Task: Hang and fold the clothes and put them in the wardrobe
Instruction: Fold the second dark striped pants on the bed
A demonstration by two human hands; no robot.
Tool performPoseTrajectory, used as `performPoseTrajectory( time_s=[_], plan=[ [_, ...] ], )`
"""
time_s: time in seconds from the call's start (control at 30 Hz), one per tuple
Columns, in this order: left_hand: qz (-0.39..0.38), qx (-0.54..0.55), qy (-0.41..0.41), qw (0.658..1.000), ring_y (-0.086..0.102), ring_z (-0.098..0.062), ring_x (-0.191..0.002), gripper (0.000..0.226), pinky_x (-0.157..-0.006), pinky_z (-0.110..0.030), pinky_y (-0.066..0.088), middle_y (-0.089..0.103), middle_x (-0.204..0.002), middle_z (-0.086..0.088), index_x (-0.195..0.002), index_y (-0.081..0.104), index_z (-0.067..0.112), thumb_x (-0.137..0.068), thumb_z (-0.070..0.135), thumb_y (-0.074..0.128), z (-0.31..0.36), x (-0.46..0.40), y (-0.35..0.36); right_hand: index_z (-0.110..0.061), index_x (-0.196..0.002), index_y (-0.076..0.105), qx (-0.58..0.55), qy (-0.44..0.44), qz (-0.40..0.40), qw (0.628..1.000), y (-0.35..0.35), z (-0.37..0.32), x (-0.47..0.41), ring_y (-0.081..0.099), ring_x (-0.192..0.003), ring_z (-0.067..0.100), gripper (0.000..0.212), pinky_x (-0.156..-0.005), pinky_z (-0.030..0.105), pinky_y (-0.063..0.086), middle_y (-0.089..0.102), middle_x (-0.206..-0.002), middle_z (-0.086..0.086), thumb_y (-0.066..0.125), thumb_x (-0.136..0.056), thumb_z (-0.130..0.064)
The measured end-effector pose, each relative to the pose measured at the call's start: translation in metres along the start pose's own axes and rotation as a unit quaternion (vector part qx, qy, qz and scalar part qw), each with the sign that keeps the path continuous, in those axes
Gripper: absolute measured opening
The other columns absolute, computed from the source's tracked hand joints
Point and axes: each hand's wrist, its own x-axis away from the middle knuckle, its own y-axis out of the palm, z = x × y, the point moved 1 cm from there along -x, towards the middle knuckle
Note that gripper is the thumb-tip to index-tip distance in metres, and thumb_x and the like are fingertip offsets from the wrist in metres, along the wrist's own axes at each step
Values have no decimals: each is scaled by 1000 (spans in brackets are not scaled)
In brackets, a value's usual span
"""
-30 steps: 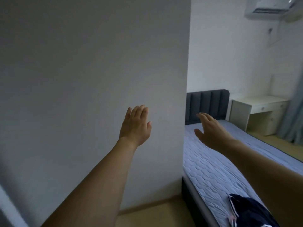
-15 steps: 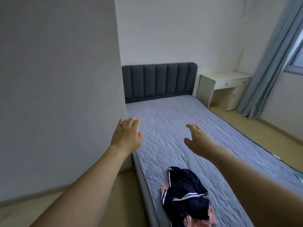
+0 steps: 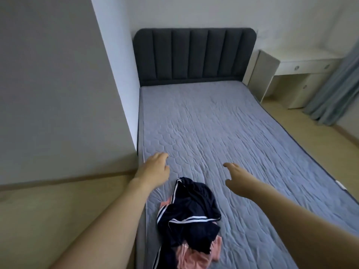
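Writing: none legible on any surface.
Clothes: a crumpled navy garment (image 3: 191, 214) with white stripes is heaped over a pink garment (image 3: 196, 258) at the near left edge of the bed (image 3: 242, 144).
Open room: bare quilted cover is seen far and right of the heap.
Left hand (image 3: 155, 168): fingers loosely extended, nothing grasped, held above the bed's left edge.
Right hand (image 3: 238, 176): fingers relaxed and spread, nothing grasped, held over the cover.

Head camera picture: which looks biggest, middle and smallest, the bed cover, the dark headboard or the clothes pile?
1. Bed cover, by far the biggest.
2. Dark headboard.
3. Clothes pile, smallest, though it lies nearest the camera, so it looks bigger than it is.
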Motion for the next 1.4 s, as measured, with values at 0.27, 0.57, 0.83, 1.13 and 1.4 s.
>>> performPoseTrajectory(
  time_s=[0.27,0.57,0.83,1.13,1.4],
  plan=[
    [-99,118,-179,972,59,-12,-91,25,-83,-31,45,64,-101,12,-106,61,34,-90,26,43,58,-58,235,-22,-152,20,35,-23,-113,993,84,173,-151,42,-133,26,60,-101,35,43,22,-157,0,37,-96,-9],
    [-192,337,-378,841,40,-17,-57,26,-60,-31,32,43,-67,-1,-70,45,15,-86,30,60,28,-79,538,-30,-152,15,161,-230,-99,955,281,261,-336,28,-140,23,81,-106,35,34,14,-158,-4,39,-84,7],
    [-98,211,-527,817,31,-28,-129,59,-106,-44,30,30,-138,-6,-129,54,30,-79,62,56,33,-119,650,-43,-149,-13,385,-552,37,739,369,199,-425,-15,-147,28,107,-119,53,4,-28,-157,-2,53,-78,2],
    [-66,192,-361,910,36,-17,-51,17,-49,-34,27,42,-59,3,-68,34,19,-69,34,42,41,-34,440,-22,-128,53,430,-568,-30,701,264,135,-335,11,-148,23,45,-114,46,-20,48,-141,-1,54,-83,-24],
    [-14,62,-274,960,60,-23,-82,25,-60,-31,40,62,-85,0,-76,50,22,-94,39,50,134,-39,86,-26,-81,42,284,-462,67,837,-35,61,-196,56,-86,22,37,-83,32,41,60,-81,-5,60,-71,-57]
  ],
)
